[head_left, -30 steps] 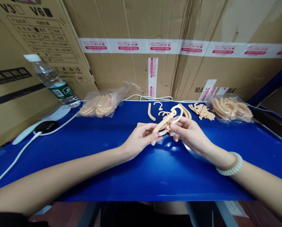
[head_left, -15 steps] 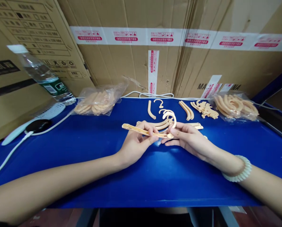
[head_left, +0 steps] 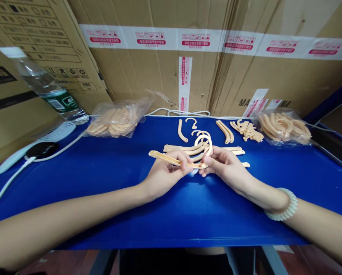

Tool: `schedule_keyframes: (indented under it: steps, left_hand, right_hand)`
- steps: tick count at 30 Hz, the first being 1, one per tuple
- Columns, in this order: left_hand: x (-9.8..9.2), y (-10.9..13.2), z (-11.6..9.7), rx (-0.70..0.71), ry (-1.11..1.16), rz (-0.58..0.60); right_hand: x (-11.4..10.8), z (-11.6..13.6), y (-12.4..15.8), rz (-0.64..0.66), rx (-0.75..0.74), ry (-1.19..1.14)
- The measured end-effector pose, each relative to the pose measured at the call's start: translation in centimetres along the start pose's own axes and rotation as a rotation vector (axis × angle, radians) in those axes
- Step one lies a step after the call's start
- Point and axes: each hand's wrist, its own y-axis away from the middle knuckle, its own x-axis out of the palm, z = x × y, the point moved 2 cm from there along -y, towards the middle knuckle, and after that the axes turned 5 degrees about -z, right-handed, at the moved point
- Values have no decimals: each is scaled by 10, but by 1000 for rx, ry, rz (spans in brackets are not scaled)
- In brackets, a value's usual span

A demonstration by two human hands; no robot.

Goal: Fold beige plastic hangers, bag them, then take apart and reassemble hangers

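My left hand (head_left: 169, 168) is closed on a beige plastic hanger arm (head_left: 161, 156), a long channelled piece pointing out to the left. Between the thumb and fingers of my right hand (head_left: 225, 164) is a beige hanger hook (head_left: 210, 143), its curve standing up. The foot of the hook meets the right end of the arm; whether the two are joined I cannot tell. Just behind my hands lie put-together hangers (head_left: 185, 150) with their hooks, partly hidden by my fingers.
Loose hanger arms (head_left: 225, 131), a single arm (head_left: 181, 131), a hook (head_left: 192, 123) and a pile of hooks (head_left: 247, 130) lie behind. Bagged parts (head_left: 113, 121) and another bag (head_left: 284, 126) flank them. A water bottle (head_left: 49, 89), hairbrush (head_left: 56, 131) and black charger (head_left: 42, 150) are left.
My right hand's fingers have closed in around the hook, and the hook's foot has come in against the end of the arm. The view has shifted slightly.
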Motion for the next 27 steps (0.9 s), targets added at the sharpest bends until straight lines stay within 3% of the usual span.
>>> schedule_keyframes:
  steps: [7,15,19,22,24,27]
  left_hand:
    - [3,1,-1,26,60,26]
    - [3,-1,3,-104,184,-68]
    - [7,0,7,-178,225,1]
    - [8,-1,7,-184,207,35]
    - [7,-2,6,-184,196,30]
    - [5,-3,6,-211,217,-3]
  right_hand:
    - [3,0,1,-20,-108,131]
    - [7,10,5,-56,-259,280]
    - [9,7,7,-91,-282,351]
    - [10,9,7,-43,-265,377]
    - [3,19,4,-18,-265,388]
    - [-26,42,-8,-112,-376,520]
